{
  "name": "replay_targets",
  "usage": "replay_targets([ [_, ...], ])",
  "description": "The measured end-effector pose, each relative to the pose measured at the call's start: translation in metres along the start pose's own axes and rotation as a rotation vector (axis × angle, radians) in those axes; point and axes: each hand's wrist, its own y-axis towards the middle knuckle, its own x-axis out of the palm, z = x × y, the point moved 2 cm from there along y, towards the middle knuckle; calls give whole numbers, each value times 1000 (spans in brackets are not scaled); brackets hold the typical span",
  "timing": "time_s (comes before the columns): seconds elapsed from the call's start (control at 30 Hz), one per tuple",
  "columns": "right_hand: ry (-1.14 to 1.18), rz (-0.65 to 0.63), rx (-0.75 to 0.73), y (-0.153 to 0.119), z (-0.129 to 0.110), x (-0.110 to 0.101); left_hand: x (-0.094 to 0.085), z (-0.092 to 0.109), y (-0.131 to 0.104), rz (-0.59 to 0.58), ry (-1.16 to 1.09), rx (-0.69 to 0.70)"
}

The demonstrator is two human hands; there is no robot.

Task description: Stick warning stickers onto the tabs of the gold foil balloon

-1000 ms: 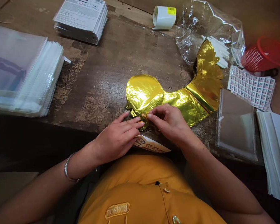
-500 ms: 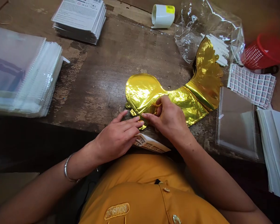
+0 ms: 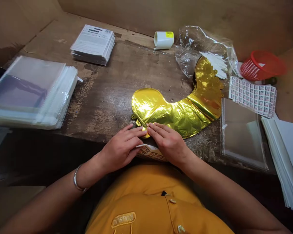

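A flat gold foil balloon (image 3: 175, 115) lies on the worn wooden table, its rounded end at the left and its scalloped end at the upper right. My left hand (image 3: 123, 144) rests with spread fingers, their tips on the foil's lower left edge beside the small tabs. Opposite it, my right hand (image 3: 169, 141) lies with extended fingers on the same edge, and its fingertips nearly meet those of my left hand. Below both hands, a printed sticker sheet (image 3: 152, 152) sits between the table edge and my body, partly covered by them.
Clear sleeves (image 3: 34, 94) are stacked at left, packaged cards (image 3: 94, 42) behind. Beyond the foil are a white roll (image 3: 164, 40), a plastic bag of white sticks (image 3: 213, 63) and a red basket (image 3: 261, 66). Stickers (image 3: 252, 96), a clear sleeve (image 3: 243, 133) and white sheets (image 3: 284, 156) lie right.
My right hand has gone from a raised pinch to fingers laid flat on the foil's lower edge. The camera view has shifted, showing more of the table's back.
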Motion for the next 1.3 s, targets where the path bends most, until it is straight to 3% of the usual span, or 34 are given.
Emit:
replay_targets([
  [0.1,150,79,148,5,11,-4,-6,4,1,68,20,-53],
  [0.27,433,8,468,15,31,-12,-11,7,7,39,182,-76],
  [0.43,693,-71,585,20,50,-13,-16,12,18,-5,278,-14],
  [0.53,755,-146,584,26,54,-14,-15,15,30,-130,288,106],
  [0.63,672,-135,558,31,51,-20,-10,12,41,-288,215,210],
  [0.8,276,271,523,19,35,-37,-3,-1,47,-305,31,161],
  [0.9,177,154,370,5,19,-31,-2,-2,45,-307,-13,109],
  [1.0,182,94,399,-3,22,-27,-3,1,43,-317,-29,87],
  [1.07,277,161,515,-2,46,-32,-4,3,43,-309,-45,94],
  [1.17,390,337,791,1,114,-50,-4,1,42,-290,-64,91],
  [1.23,258,521,1040,-5,170,-66,-3,-2,40,-276,-66,91],
  [1.3,142,598,1163,-14,216,-78,-1,-5,38,-261,-68,102],
])
